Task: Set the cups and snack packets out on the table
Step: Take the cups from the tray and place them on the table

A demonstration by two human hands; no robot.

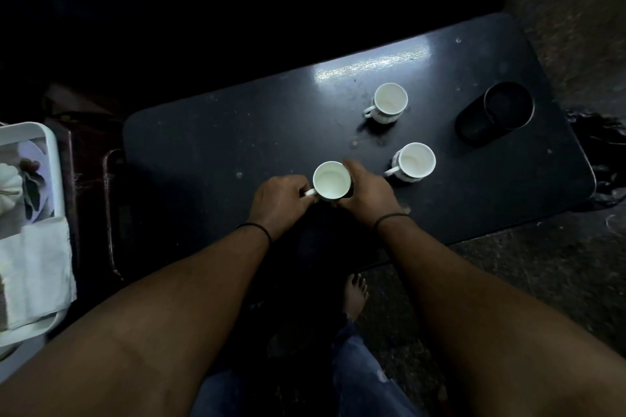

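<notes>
Three white cups stand on a dark table [210,132]. The nearest cup [331,180] is between my hands. My left hand [281,201] pinches its handle on the left side. My right hand [367,193] curls round its right side. A second cup [415,161] stands to the right, handle pointing left. The third cup [389,101] stands farther back. No snack packets show on the table.
A dark round container [508,107] sits at the table's right end on a dark oval. A white tray [50,159] with a folded white cloth [37,267] and pale items stands to the left. My bare foot [355,294] is on the floor below the table edge.
</notes>
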